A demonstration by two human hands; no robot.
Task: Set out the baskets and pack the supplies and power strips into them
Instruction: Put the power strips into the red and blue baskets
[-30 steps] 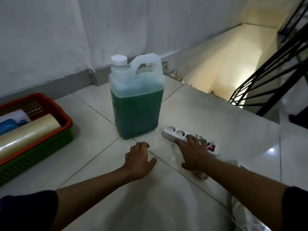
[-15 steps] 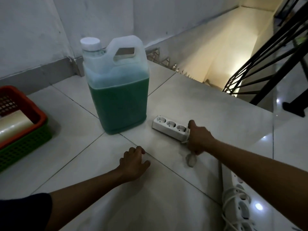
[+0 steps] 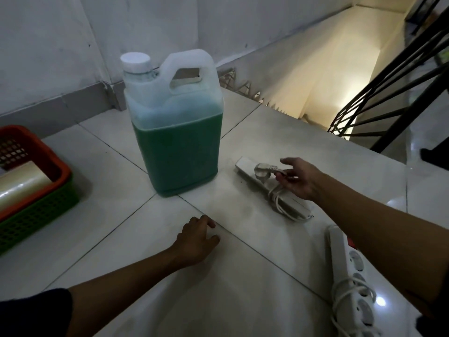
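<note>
A white power strip (image 3: 245,165) lies on the tiled floor right of a jug, sockets not showing and its cord wrapped round it. My right hand (image 3: 297,180) pinches the cord just behind the plug (image 3: 262,171), which sits on top of the strip. My left hand (image 3: 195,240) rests on the floor with loosely curled fingers and holds nothing. A second white power strip (image 3: 349,278) with wound cord lies at the lower right. At the left edge a red basket (image 3: 52,158) is nested in a green basket (image 3: 41,211) and holds a pale roll (image 3: 23,182).
A large translucent jug (image 3: 176,132) of green liquid with a white cap stands between the baskets and the strip. Behind it a stairwell (image 3: 328,76) drops away past the floor's edge, with a black railing (image 3: 388,93) on the right. A white wall runs along the back.
The power strip has been turned over so its sockets no longer show. My right hand left the strip's end and now holds the cord at the plug. My left hand stayed on the floor.
</note>
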